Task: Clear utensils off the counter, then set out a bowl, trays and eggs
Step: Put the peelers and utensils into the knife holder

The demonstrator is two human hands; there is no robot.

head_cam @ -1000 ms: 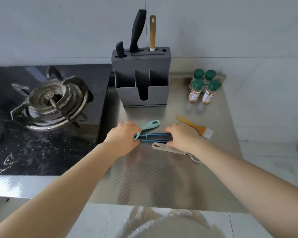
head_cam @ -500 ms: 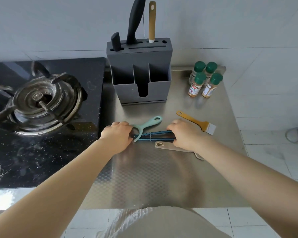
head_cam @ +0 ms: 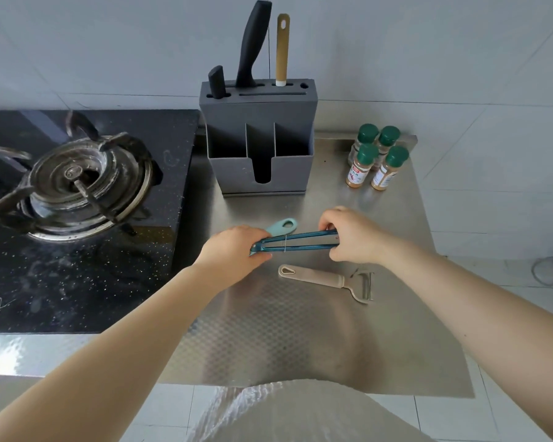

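Steel counter [head_cam: 300, 339], grey holder [head_cam: 258, 161] with knives [head_cam: 253, 43], front compartments bare

we see a grey knife block [head_cam: 258, 145] at the back of our steel counter [head_cam: 268, 339], with two black knife handles [head_cam: 253, 43] and a tan handle [head_cam: 282, 49] standing in its slots. four green-capped spice jars [head_cam: 377, 157] cluster to its right. on our left, a gas burner [head_cam: 74, 186] sits in a black speckled hob [head_cam: 77, 282].
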